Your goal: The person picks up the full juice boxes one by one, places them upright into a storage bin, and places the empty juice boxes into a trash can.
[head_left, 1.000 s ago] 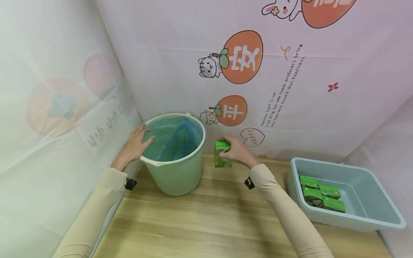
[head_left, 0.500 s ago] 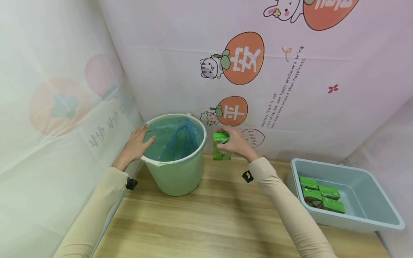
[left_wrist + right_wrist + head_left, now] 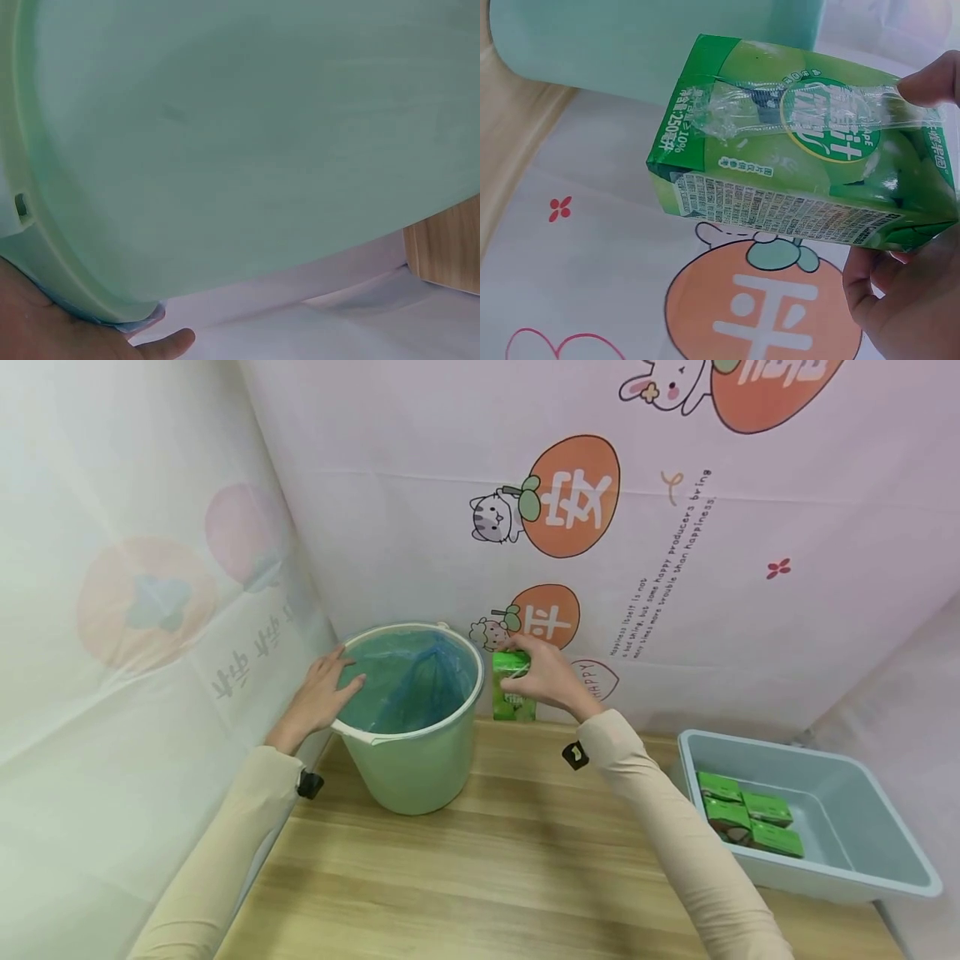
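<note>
In the head view my right hand (image 3: 551, 672) holds a green juice box (image 3: 510, 697) upright in the air, just right of the bucket and before the printed wall sheet. The right wrist view shows the thumb on one side of the box and fingers on the other, with a clear-wrapped straw (image 3: 735, 112) along its front. My left hand (image 3: 318, 693) rests at the left rim of a pale green bucket (image 3: 412, 768), fingers spread, thumb extended. A blue plastic bag (image 3: 427, 681) lines the bucket. Close up in the left wrist view, the bucket wall (image 3: 247, 150) fills most of the picture.
A grey-blue plastic bin (image 3: 847, 881) stands on the right of the wooden table (image 3: 487, 877), with several green juice boxes (image 3: 776, 839) at its left end. White printed sheets (image 3: 420, 543) hang behind and on the left.
My right hand has raised the juice box a little from beside the bucket toward rim height. The left hand stays at the bucket rim.
</note>
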